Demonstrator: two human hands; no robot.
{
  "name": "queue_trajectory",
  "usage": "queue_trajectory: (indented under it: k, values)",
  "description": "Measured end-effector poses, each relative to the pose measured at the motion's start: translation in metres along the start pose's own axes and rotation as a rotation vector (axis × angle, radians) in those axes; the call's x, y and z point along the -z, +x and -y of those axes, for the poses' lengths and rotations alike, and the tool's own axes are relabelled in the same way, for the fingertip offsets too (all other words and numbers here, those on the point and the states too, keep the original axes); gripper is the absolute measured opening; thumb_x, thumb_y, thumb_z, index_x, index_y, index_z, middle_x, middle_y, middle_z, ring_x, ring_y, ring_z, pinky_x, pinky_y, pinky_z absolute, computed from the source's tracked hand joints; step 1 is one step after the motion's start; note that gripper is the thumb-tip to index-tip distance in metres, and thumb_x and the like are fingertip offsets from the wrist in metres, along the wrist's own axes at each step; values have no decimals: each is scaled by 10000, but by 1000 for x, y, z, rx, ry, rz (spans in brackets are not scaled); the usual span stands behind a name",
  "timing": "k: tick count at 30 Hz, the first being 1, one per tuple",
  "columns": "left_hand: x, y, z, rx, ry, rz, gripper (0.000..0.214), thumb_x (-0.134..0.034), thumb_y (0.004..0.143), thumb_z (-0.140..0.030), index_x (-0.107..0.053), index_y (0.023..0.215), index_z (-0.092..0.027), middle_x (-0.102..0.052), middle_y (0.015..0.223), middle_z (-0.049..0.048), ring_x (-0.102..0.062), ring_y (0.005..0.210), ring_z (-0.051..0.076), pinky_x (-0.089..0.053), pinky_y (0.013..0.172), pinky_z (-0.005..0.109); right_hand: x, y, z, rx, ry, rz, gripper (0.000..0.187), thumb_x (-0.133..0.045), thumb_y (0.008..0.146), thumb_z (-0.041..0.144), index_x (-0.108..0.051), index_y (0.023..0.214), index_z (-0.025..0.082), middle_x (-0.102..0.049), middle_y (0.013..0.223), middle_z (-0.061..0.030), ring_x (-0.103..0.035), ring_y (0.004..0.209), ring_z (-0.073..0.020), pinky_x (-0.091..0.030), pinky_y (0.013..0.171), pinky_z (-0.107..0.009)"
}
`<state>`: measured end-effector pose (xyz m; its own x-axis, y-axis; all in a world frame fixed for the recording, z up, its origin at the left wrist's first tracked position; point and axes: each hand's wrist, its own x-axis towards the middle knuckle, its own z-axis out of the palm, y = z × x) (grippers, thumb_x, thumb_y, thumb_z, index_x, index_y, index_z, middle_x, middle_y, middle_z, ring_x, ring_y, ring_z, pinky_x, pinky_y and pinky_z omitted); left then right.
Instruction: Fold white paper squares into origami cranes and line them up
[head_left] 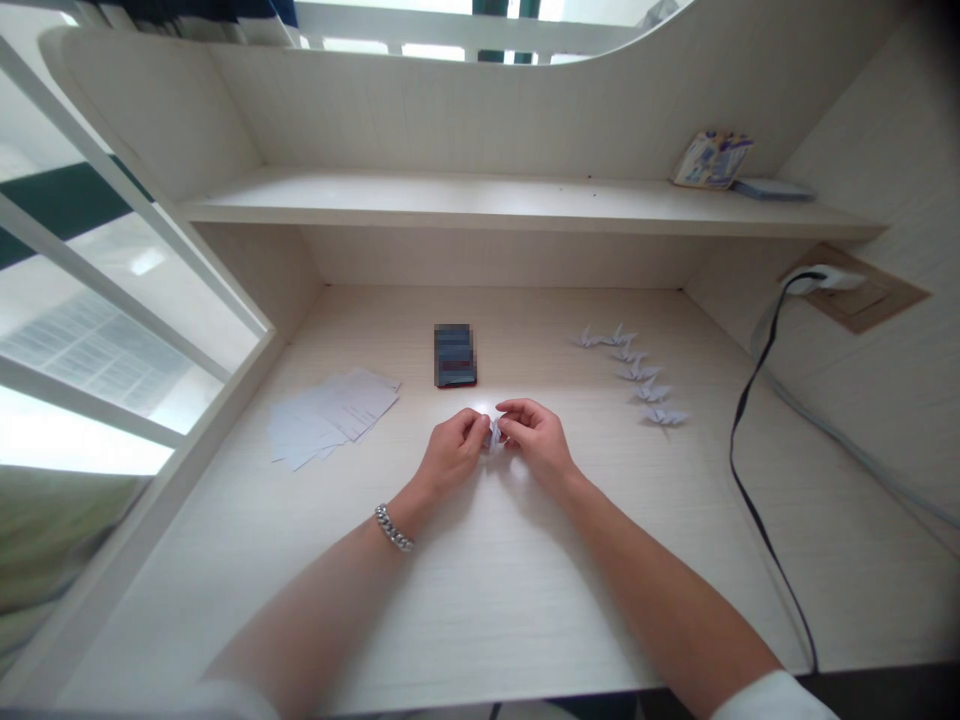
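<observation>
My left hand [452, 452] and my right hand [534, 434] meet at the middle of the pale wooden desk [480, 600]. Both pinch a small folded piece of white paper [494, 432] between their fingertips, and most of it is hidden by the fingers. A metal chain bracelet [394, 528] circles my left wrist. A loose stack of white paper sheets [330, 415] lies to the left of my hands. To the right, several finished white paper cranes [637, 375] stand in a curved row.
A dark phone [454, 355] lies flat just beyond my hands. A black cable [750, 440] runs from a wall socket [821, 280] down the right side of the desk. On the shelf above sit a colourful booklet [712, 158] and a flat pad [772, 188].
</observation>
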<state>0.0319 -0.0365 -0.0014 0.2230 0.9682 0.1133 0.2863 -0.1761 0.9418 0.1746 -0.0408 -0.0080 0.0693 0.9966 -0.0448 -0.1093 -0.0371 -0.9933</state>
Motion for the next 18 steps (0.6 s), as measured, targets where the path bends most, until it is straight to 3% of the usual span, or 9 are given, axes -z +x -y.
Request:
queue_trajectory:
  k: [6,12,15,18]
  values:
    - [3,0,-4,-1,0,-125,267,-492,813,-389,-621,728,-172,-637,698,19,-564,664,144,-411,615,241,0,0,-1,2,76,-59,252,-627,659,259,-612,897,178,-612,661,2,-580,574,-132,-421,490,-226]
    - [3,-1,-2,20,-21,-125,260,-508,800,-380,-604,684,-168,-641,646,15,-584,623,141,-436,623,253,1,1,-1,-24,110,-44,248,-624,668,262,-601,903,186,-613,686,4,-582,587,-132,-418,490,-223]
    - [2,-1,3,56,-71,-87,216,-541,778,-358,-579,684,-167,-642,642,17,-603,613,145,-457,609,256,1,-1,-1,25,33,-43,233,-608,693,265,-604,912,185,-612,683,0,-582,596,-135,-436,512,-235]
    - [0,0,7,76,-109,-58,140,-594,736,-304,-560,761,-171,-637,666,8,-615,613,141,-470,582,245,-1,-6,2,173,-188,-44,203,-582,717,236,-624,907,179,-626,721,-16,-583,630,-137,-462,573,-250]
